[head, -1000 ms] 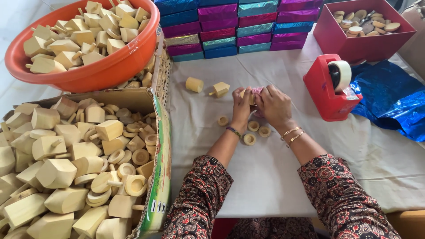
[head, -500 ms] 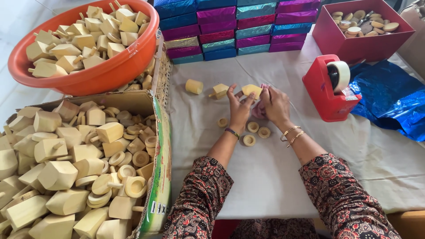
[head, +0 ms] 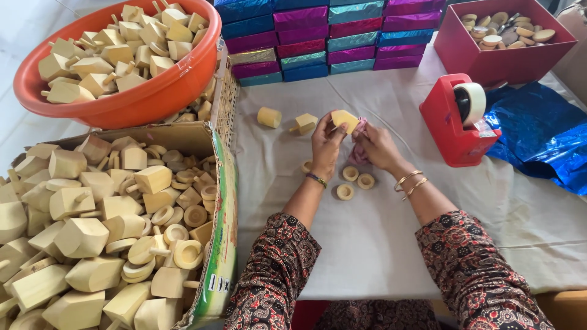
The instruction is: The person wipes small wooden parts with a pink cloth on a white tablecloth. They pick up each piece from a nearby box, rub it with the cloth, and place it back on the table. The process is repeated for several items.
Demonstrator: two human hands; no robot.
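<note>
My left hand [head: 326, 146] grips a pale wooden spinning-top piece [head: 345, 119] and holds it up above the white cloth. My right hand [head: 376, 146] pinches a scrap of pink foil [head: 359, 129] against that piece. Under my hands lie several small wooden rings [head: 358, 178]. Just left of my hands rest a second wooden top [head: 304, 123] and a short wooden cylinder [head: 269, 117].
An orange bowl [head: 140, 101] and a cardboard box [head: 215, 201] at left hold many wooden tops and rings. Stacked foil-wrapped boxes [head: 318, 40] line the back. A red tape dispenser [head: 458, 125], blue foil sheet [head: 544, 137] and red box [head: 507, 61] of wooden discs stand at right.
My hands have lifted the wooden piece into view above my fingers; one second ago only the pink foil showed between them. The camera has shifted slightly.
</note>
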